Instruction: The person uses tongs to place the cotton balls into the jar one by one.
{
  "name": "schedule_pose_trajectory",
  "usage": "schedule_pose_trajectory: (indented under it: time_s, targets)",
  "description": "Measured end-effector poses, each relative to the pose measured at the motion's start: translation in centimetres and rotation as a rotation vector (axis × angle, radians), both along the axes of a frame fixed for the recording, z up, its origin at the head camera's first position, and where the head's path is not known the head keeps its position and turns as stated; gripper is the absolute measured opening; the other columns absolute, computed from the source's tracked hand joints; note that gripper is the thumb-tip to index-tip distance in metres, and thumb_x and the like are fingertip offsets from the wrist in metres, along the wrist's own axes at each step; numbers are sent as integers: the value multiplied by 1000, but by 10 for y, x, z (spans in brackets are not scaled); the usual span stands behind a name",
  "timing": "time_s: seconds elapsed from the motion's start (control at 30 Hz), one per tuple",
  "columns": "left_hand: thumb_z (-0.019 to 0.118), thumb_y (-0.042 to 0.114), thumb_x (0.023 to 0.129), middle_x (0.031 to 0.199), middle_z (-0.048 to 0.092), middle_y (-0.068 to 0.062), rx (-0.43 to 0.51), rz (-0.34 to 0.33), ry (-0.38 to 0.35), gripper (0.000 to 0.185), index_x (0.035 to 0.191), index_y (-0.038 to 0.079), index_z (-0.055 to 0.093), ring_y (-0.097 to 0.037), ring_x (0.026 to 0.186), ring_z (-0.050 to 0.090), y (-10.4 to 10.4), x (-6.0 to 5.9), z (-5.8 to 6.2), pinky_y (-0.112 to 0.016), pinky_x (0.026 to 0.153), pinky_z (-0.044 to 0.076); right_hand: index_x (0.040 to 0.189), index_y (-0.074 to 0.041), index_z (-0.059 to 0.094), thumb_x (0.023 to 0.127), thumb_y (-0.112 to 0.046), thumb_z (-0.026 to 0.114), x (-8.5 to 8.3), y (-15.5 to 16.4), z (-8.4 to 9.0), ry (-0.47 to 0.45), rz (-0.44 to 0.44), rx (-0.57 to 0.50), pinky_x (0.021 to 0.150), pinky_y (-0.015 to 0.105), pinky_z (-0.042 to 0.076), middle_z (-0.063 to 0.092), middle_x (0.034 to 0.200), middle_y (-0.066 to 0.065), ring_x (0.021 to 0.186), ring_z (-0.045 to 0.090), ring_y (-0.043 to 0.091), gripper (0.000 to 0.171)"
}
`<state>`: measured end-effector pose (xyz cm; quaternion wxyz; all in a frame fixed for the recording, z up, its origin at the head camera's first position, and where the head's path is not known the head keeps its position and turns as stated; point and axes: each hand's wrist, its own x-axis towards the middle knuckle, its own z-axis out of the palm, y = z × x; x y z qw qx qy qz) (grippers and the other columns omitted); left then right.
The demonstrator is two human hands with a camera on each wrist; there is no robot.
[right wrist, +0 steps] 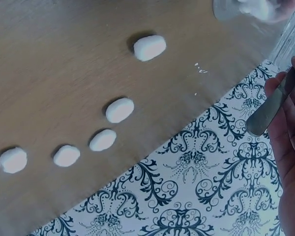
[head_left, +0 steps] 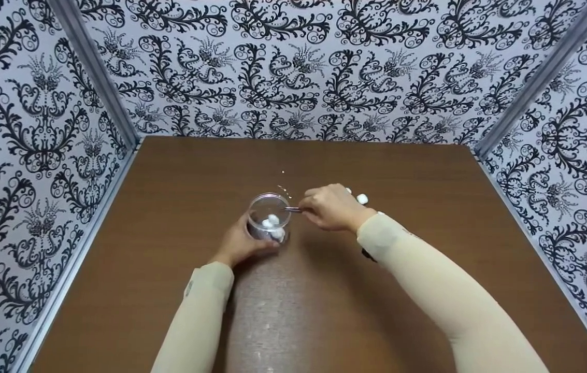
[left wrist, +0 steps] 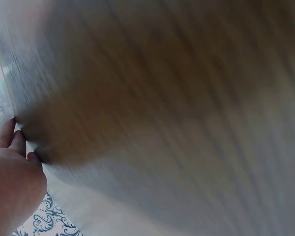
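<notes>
My left hand [head_left: 246, 241] grips a clear round jar [head_left: 257, 198] from its left and near side. Several white cotton-like balls [head_left: 271, 221] lie inside the jar. In my right hand [head_left: 332, 207] is a slim metal utensil [right wrist: 268, 113], pinched by the fingers, with its thin end at the jar's right rim in the head view. The utensil's flat, rounded end points back from the fingers in the right wrist view. The left wrist view has my left hand [left wrist: 14, 182] at its left edge, beside a pale transparent surface.
More white balls [right wrist: 120, 110] lie scattered on the brown wooden table [head_left: 195, 171], right of the jar and partly behind my right hand in the head view. Small white specks [head_left: 284, 191] dot the wood beyond the jar. Patterned walls [head_left: 298, 67] enclose the table's back and sides.
</notes>
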<state>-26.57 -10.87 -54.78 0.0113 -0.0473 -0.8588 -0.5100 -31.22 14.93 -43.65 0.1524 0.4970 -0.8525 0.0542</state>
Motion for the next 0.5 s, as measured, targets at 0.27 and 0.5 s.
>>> schedule_pose_trajectory:
  time_s: [0.27,0.5]
  targets:
    - [99,35,56,138,56,-15,-13,-4,-18,118,151,3,38,-27,126,50,1,-3,-2,-40,108,36,94,-13,77,85,-16,72,-1,33,4,24,-31,-31,52,41,50,63,80,-2,61,60,19,11]
    - [100,34,56,137,56,-10,-17,12,-70,115,150,6,40,-23,125,50,-2,-4,-3,-39,107,36,94,-14,77,86,-18,73,-2,93,-1,11,-125,-43,57,42,52,66,84,-2,66,63,19,9]
